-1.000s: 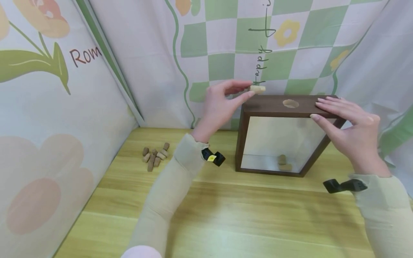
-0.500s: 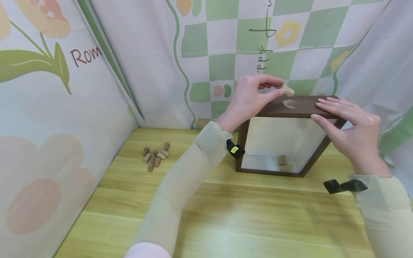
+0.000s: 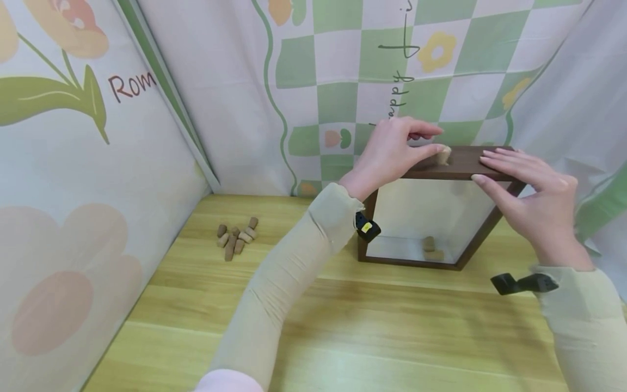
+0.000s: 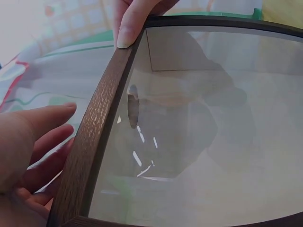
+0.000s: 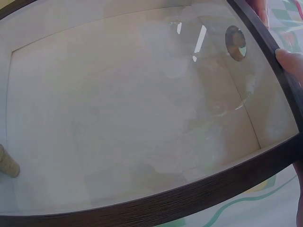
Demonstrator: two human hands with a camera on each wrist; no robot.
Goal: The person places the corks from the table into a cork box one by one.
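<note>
At round hole (image 5: 236,43) in top of dk brown box (image 3: 467,159): pale plug (image 3: 444,157), stood approx. upright, w/ lower end at hole; depth in hole, if any, hard to tell. Just beside plug: L hand (image 3: 392,155), fingers loosely extended, thumb apart from fingertips, not curled round anything; can't tell if thumb tip touching plug. On R end of box top: R hand (image 3: 536,182), fingers straight & resting flat, thumb at front edge. Behind clear front panel (image 3: 436,209), inside box near bottom, toward R: 2 more plugs (image 3: 434,255), close tog. Well to L of box, on bench (image 3: 392,326): loose heap of plugs (image 3: 229,250), tan & brn mixed, several touching. At cuffs of beige sleeves (image 3: 294,283): small blk cameras (image 3: 539,282). At back: grn/wht checked cloth (image 3: 338,60) w/ flower prints & lettering.
</note>
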